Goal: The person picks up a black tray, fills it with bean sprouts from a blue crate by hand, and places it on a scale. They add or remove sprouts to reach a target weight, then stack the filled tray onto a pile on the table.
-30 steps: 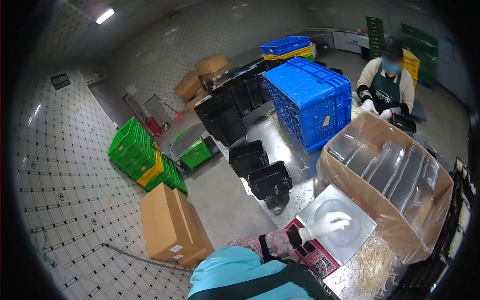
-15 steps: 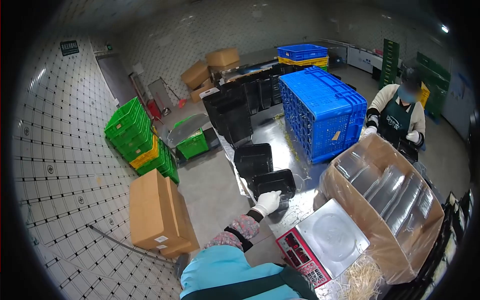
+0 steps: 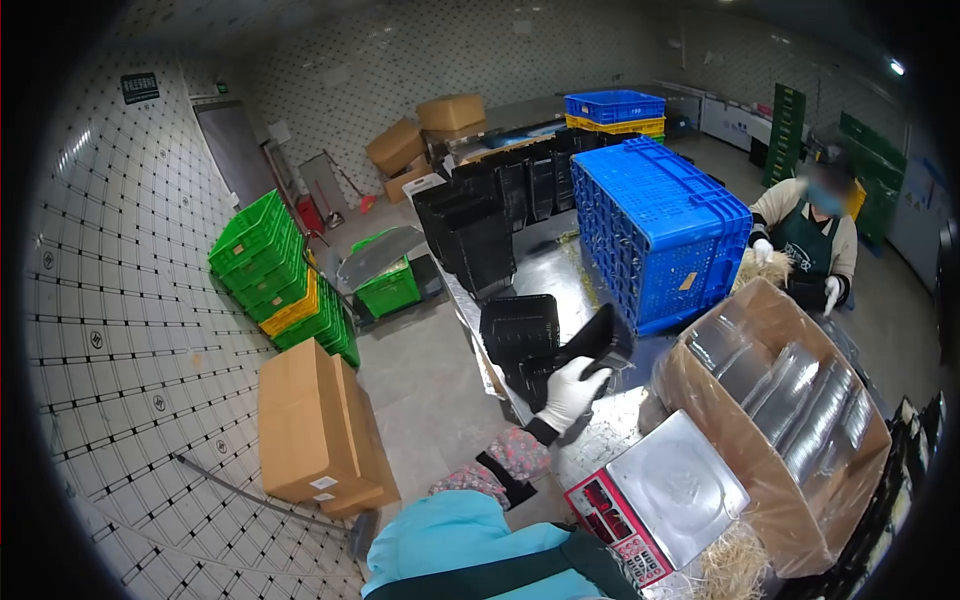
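Observation:
My left hand (image 3: 572, 392), in a white glove, is closed on the near edge of a black plastic tray (image 3: 600, 338). The tray is tilted up on its side above the metal table (image 3: 568, 278). Beneath it and to the left, more black trays (image 3: 518, 325) lie on the table. To the right of the hand is a scale (image 3: 672, 492) with a bare silver pan and a red keypad panel. My right hand is out of the picture.
A blue crate stack (image 3: 655, 235) stands beyond the trays. A lined carton (image 3: 775, 400) holds clear plastic containers. Shredded straw (image 3: 730, 565) lies beside the scale. Stacked black trays (image 3: 465, 235) line the table's far left. A co-worker (image 3: 810, 235) in gloves stands at right, near straw.
My left hand has moved right and slightly up, lifting and tilting a black tray. The co-worker's hands have shifted, and straw now shows near one of them.

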`<state>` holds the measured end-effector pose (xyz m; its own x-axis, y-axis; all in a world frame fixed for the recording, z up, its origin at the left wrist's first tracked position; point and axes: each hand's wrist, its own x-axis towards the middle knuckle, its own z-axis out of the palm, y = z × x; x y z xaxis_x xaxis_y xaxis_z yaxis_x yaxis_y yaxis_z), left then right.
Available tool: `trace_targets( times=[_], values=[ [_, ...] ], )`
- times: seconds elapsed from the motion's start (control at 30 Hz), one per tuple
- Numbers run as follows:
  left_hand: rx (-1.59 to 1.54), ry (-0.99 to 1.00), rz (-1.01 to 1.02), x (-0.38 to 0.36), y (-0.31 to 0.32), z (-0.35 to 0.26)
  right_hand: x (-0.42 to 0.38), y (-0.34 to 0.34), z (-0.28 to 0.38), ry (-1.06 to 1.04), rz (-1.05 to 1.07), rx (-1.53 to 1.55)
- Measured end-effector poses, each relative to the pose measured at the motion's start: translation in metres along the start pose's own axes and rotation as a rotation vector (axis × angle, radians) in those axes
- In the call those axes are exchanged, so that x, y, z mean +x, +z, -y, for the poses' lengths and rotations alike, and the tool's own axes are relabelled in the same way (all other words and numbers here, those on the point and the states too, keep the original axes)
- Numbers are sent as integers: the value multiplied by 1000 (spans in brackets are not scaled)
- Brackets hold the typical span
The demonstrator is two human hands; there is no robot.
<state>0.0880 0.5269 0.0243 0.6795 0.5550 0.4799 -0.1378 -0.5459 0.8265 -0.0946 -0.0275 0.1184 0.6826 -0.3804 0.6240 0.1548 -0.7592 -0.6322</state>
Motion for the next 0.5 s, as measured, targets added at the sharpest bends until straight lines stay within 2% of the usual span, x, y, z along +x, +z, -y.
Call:
trace_targets(
  times=[0.03,0.1,0.17,0.23,0.37,0.43,0.47,0.5],
  values=[
    [-106,11,10,1,8,-14,-12,16,1,0,-6,-7],
    [-506,-50,121,-1,27,-48,-24,32,10,40,31,-13],
    [-253,196,187,-4,52,-65,-37,41,17,76,61,-13],
    [-312,352,339,-14,69,-88,-47,45,16,101,74,-26],
    [-480,527,701,-46,93,-128,-67,48,14,185,115,-47],
    [-397,534,932,-80,116,-121,-77,45,13,234,128,-60],
    [-437,660,885,-95,124,-120,-82,44,11,257,131,-67],
    [-445,664,931,-109,125,-122,-87,41,10,279,135,-71]
  ],
)
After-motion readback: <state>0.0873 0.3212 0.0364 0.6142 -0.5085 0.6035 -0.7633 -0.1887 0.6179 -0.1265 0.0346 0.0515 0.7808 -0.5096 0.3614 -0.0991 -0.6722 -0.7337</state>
